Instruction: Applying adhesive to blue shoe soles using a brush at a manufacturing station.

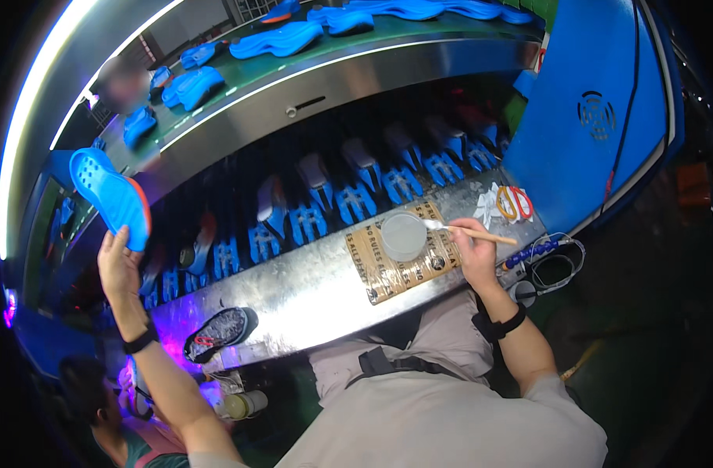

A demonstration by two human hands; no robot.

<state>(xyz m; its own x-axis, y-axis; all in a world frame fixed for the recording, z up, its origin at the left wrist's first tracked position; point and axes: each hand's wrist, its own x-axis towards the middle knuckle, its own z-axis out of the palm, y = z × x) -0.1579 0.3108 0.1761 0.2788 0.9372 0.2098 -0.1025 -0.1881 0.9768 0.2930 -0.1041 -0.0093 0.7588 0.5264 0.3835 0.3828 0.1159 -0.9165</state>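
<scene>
Left hand (118,265) raised, fingers grasping the heel of a blue moulded foam clog (110,195) with perforated upper and orange sole edge, held up well left of the round translucent dish (403,236). Right hand (475,249), fingers clenched on a wooden-handled brush (469,232), white bristles at the dish rim. Dish sits on taped brown cardboard (403,253) on the scuffed steel tabletop (309,292).

You are holding up a bright blue perforated foam clog (110,195) with an orange heel edge. Orange-handled scissors (515,203) are lying at the silver steel counter's (309,288) right end.
</scene>
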